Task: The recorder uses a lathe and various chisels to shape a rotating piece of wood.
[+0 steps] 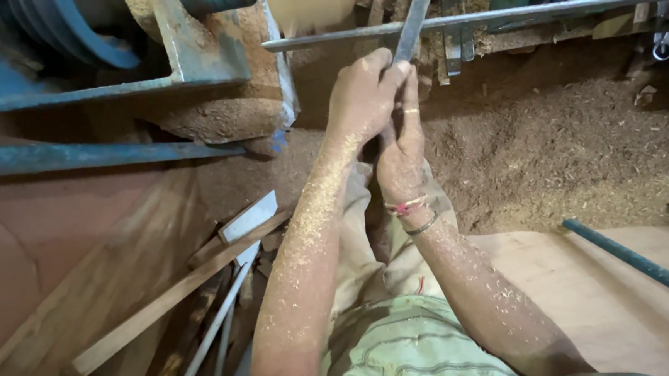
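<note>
Both the left hand (363, 97) and right hand (401, 149) have fingers clasped around a flat chisel (412, 26), propped on the rest bar (468, 20) at twelve o'clock; the spinning wood (307, 0) could snatch it if tilted.

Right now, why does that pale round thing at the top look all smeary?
In the head view, the pale wooden piece on the lathe is streaked with motion blur, while both hands, left hand and right hand, the flat metal tool and the sawdust look sharp; lighting is soft, without glare.
</note>
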